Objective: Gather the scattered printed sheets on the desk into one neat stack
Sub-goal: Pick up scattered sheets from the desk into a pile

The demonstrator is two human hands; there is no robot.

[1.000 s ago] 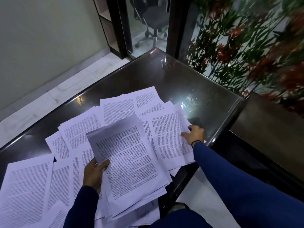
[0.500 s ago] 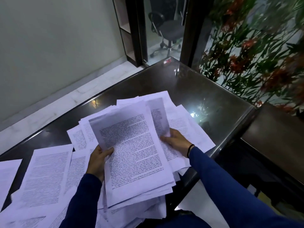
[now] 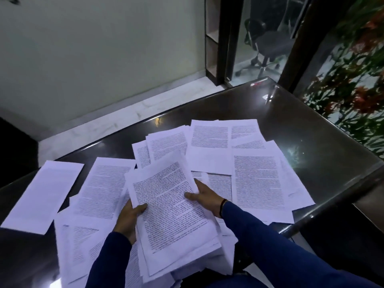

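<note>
I hold the stack [image 3: 172, 206] over the near edge of the desk [image 3: 301, 125], its sheets fanned and uneven at the bottom, some hanging past the edge toward me. My left hand [image 3: 129, 218] grips its left side, thumb on top of the page; my right hand [image 3: 204, 197] clasps the right side, thumb pressed on the print, fingers curled under. Loose sheets lie all around it: 1 blank-looking page [image 3: 42, 195] toward the left edge, another [image 3: 104, 188] just beside the stack, a spread [image 3: 207, 138] behind it, and a large page [image 3: 257, 181] toward the right edge. I judge I am mid-gathering, with much left flat on the desk. Next I need 1 hand free to draw in a nearby sheet, while the other keeps the stack from sliding apart.
</note>
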